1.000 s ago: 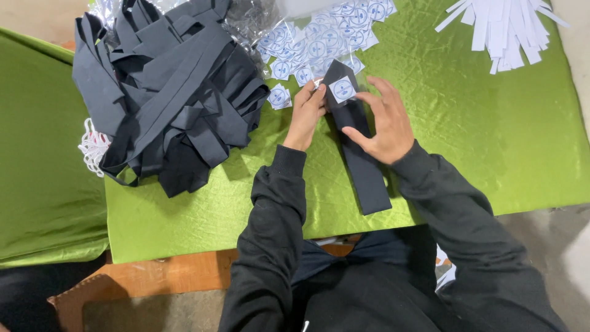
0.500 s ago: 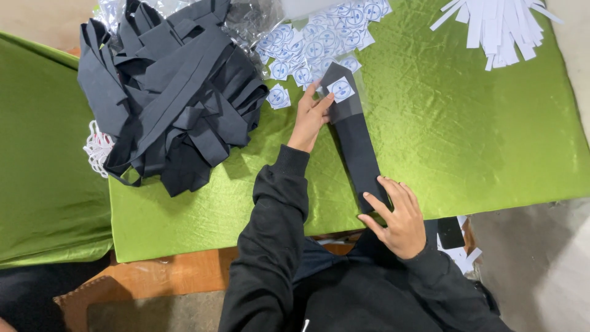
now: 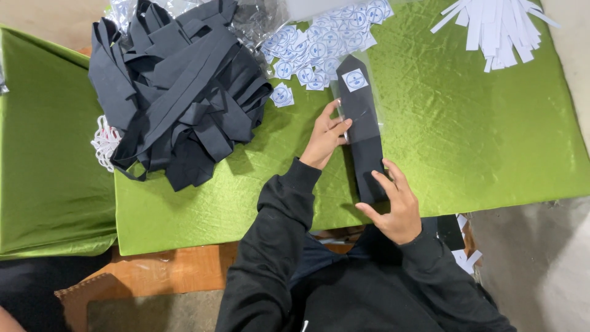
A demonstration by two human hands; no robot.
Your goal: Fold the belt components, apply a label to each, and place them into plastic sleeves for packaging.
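Green satin-covered surface (image 3: 479, 141) fills most of the view. Big heap of loose black fabric strips (image 3: 178, 92) sits on it at far left, well apart from the hands; it looks like the unprocessed stock, so plenty seems left. Bundle of white paper strips (image 3: 498, 24) at the far right corner. Scatter of small white square labels with blue round marks (image 3: 319, 43) at the far middle edge, near the work piece. One long black folded fabric piece in a clear plastic sleeve (image 3: 364, 132) lies lengthwise in front of the person, one white label (image 3: 354, 80) already on its pointed far end; looks nearly packed. Left hand (image 3: 326, 138) presses its side, fingers flat, no closed grip. Right hand (image 3: 393, 203) pinches the near end, narrow grip on it.
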